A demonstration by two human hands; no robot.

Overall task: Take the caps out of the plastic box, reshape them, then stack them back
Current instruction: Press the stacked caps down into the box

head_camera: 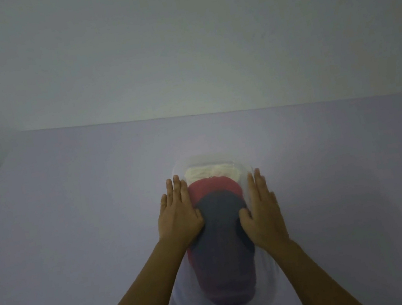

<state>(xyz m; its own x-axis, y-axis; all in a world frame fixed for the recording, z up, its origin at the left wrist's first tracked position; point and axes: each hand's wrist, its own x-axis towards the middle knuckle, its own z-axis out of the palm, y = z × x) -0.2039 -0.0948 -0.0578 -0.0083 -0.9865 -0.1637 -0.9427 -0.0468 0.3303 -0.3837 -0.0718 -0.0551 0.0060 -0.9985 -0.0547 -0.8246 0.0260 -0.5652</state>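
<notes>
I count one clear plastic box (270, 298) in the middle of the pale worktop (73, 228), and three caps nested in a row inside it: a cream cap (211, 173) farthest from me, a red cap (211, 186) next, and a dark grey cap (219, 219) nearest. My left hand (178, 212) and right hand (262, 208) lie flat along the box's two long sides, fingers straight and together, each grip wide and holding nothing, thumbs touching the grey cap.
</notes>
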